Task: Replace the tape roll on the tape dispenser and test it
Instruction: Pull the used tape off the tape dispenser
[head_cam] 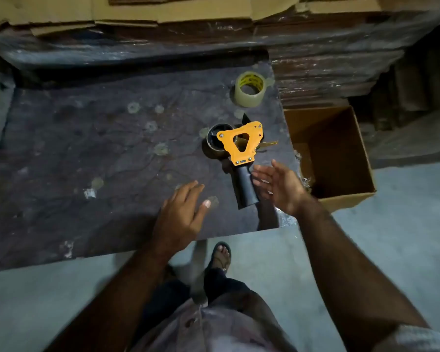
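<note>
Right grip (277, 184) open beside dispenser (241, 151) on stained dark table (87, 153).

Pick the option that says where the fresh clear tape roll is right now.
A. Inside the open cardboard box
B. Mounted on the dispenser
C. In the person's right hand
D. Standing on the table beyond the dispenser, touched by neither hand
D: the tape roll stands on the table beyond the orange dispenser, while the left hand and right hand are both open and empty.

Tape dispenser (239, 148) on table (87, 161); tape roll (249, 89) behind; box (341, 158) right.
</note>
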`<state>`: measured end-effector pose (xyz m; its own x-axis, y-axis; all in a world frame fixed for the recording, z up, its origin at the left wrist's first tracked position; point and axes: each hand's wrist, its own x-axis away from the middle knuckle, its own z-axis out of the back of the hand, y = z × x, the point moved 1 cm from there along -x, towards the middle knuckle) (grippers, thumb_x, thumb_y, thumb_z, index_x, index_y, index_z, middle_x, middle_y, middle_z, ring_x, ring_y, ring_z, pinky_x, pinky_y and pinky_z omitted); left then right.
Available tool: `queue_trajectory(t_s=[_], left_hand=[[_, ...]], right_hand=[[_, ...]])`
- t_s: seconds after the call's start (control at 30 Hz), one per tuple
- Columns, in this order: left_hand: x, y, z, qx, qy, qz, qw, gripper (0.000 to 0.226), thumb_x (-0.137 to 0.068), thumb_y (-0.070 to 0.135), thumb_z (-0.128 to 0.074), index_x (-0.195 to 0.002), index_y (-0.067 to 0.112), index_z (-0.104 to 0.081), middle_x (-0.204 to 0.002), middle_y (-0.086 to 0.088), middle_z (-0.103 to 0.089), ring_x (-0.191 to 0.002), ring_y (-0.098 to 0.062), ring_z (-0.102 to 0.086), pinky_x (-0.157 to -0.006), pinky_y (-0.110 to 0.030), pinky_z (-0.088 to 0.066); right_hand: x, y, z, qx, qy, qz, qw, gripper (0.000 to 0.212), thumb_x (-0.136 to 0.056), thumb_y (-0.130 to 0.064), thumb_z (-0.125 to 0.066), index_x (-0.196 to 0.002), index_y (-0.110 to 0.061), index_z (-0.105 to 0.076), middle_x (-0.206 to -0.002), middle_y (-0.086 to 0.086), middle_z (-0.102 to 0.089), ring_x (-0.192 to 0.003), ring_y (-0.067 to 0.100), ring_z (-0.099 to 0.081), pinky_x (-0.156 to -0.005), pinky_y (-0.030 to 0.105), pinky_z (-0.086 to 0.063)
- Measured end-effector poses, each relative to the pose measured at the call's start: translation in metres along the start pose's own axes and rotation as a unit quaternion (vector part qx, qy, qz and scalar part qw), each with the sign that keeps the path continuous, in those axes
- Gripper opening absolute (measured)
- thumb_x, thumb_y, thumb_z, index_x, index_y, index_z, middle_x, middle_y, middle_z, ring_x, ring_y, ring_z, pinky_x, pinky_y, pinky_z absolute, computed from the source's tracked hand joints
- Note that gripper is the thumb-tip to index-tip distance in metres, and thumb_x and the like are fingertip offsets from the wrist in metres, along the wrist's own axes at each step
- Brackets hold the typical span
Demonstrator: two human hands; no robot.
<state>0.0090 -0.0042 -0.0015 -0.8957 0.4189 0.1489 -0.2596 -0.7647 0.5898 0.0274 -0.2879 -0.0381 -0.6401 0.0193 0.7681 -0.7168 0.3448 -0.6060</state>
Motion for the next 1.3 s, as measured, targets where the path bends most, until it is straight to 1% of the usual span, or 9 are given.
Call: queue_trajectory(t_s=[0.1,0.27,0.4,0.53,0.67,0.77,0.97,1.13,1.3], left_hand=[[0.006,-0.005,0.002,0.002,-0.014,0.048,0.999,0.061,-0.097,0.052,-0.032,-0.141,0.015,-0.052,-0.148,-0.005,-0.051,-0.137,-0.022,-0.047,-0.111,-0.05,-0.04],[0.019,-0.013,0.001,-0.006,-0.015,0.059,0.998,0.062,-0.1,0.052,-0.027,-0.144,0.014,-0.049,-0.149,-0.003,-0.051,-0.138,-0.019,-0.047,-0.11,-0.048,-0.04],[0.024,-0.011,0.0,-0.014,-0.019,0.071,0.997,0.06,-0.099,0.053,-0.031,-0.142,0.016,-0.049,-0.148,-0.002,-0.051,-0.136,-0.018,-0.047,-0.107,-0.043,-0.036],[0.025,-0.009,0.001,-0.025,-0.026,0.073,0.997,0.062,-0.097,0.055,-0.032,-0.143,0.017,-0.048,-0.147,-0.001,-0.051,-0.135,-0.02,-0.048,-0.108,-0.049,-0.04],[0.024,-0.003,0.007,-0.036,-0.028,0.078,0.996,0.065,-0.096,0.055,-0.03,-0.144,0.015,-0.047,-0.147,-0.003,-0.051,-0.134,-0.023,-0.049,-0.108,-0.049,-0.041],[0.023,-0.002,0.015,-0.036,-0.014,0.074,0.996,0.061,-0.097,0.054,-0.033,-0.143,0.017,-0.047,-0.146,-0.001,-0.052,-0.132,-0.021,-0.051,-0.107,-0.05,-0.042],[0.026,-0.004,0.04,-0.029,0.035,0.08,0.996,0.059,-0.094,0.055,-0.035,-0.139,0.021,-0.052,-0.143,0.004,-0.054,-0.131,-0.017,-0.05,-0.106,-0.047,-0.041],[0.027,-0.014,0.066,-0.019,0.081,0.067,0.994,0.06,-0.097,0.056,-0.034,-0.141,0.019,-0.051,-0.143,0.002,-0.054,-0.132,-0.021,-0.051,-0.105,-0.051,-0.043],[0.02,-0.021,0.1,0.018,0.135,0.056,0.989,0.054,-0.099,0.054,-0.037,-0.137,0.018,-0.053,-0.137,-0.001,-0.057,-0.128,-0.022,-0.055,-0.104,-0.052,-0.046]], right_hand=[[-0.013,-0.005,0.004,0.007,-0.004,-0.044,0.999,0.05,-0.097,-0.036,-0.034,-0.126,-0.012,-0.068,-0.132,0.007,-0.065,-0.116,0.025,-0.055,-0.102,0.044,-0.04],[-0.023,-0.008,-0.007,-0.021,-0.043,-0.101,0.994,0.03,-0.08,-0.019,-0.04,-0.097,-0.016,-0.065,-0.08,0.0,-0.059,-0.075,0.016,-0.052,-0.066,0.031,-0.043],[-0.033,-0.007,-0.021,-0.005,-0.096,-0.119,0.988,0.043,-0.088,-0.009,-0.038,-0.124,-0.003,-0.06,-0.12,0.02,-0.068,-0.113,0.032,-0.063,-0.098,0.043,-0.049],[-0.036,-0.009,-0.04,0.025,-0.093,-0.108,0.99,0.028,-0.095,-0.019,-0.054,-0.119,-0.008,-0.063,-0.115,0.015,-0.07,-0.102,0.028,-0.068,-0.095,0.04,-0.051],[-0.029,-0.012,-0.066,0.039,-0.079,-0.125,0.988,0.02,-0.094,-0.029,-0.06,-0.087,-0.011,-0.066,-0.074,0.005,-0.064,-0.067,0.023,-0.063,-0.072,0.034,-0.049],[-0.025,-0.013,-0.081,0.047,-0.029,-0.112,0.992,0.03,-0.094,-0.031,-0.062,-0.07,-0.015,-0.057,-0.056,0.0,-0.054,-0.048,0.016,-0.053,-0.055,0.027,-0.044],[0.002,-0.016,-0.095,0.006,-0.036,-0.058,0.998,0.042,-0.087,-0.043,-0.072,-0.059,-0.019,-0.05,-0.05,-0.004,-0.043,-0.038,0.01,-0.041,-0.04,0.02,-0.036],[0.031,-0.015,-0.115,-0.082,-0.158,-0.051,0.983,0.03,-0.084,-0.03,-0.062,-0.062,-0.022,-0.044,-0.049,-0.008,-0.035,-0.036,0.007,-0.032,-0.033,0.02,-0.029],[0.067,-0.006,-0.142,-0.123,-0.368,-0.025,0.921,0.024,-0.069,-0.019,-0.066,-0.075,-0.014,-0.044,-0.057,0.001,-0.042,-0.042,0.014,-0.043,-0.046,0.028,-0.048]])
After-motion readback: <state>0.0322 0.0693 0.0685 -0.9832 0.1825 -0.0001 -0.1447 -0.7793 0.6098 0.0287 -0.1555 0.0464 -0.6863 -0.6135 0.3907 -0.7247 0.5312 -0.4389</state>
